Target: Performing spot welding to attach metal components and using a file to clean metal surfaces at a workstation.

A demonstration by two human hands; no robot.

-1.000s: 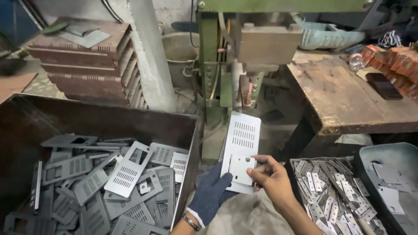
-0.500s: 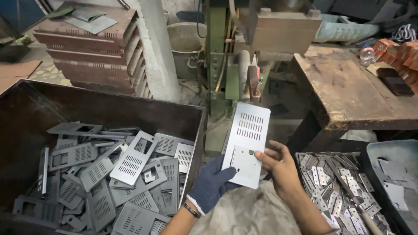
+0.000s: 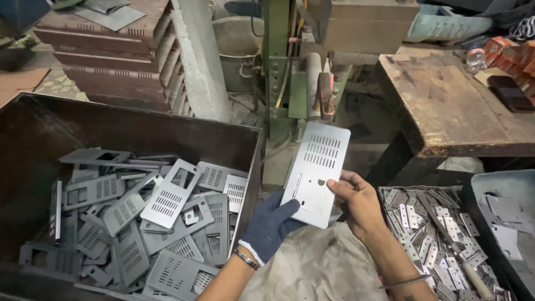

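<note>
Workshop, green press machine [image 3: 290, 72] behind. Item: flat grey metal plate [image 3: 316, 173], slotted vents, cut-outs, held upright; gloved left hand [image 3: 271, 223] and bare right hand [image 3: 356, 200] fingers pinching its lower edges.

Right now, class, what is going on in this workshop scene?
A person holds one slotted metal plate up in both hands: the left hand, in a dark glove, grips its lower edge, and the bare right hand grips its right side. To the left, a big bin holds a heap of similar plates. To the right, a tray holds small metal pieces.
</note>
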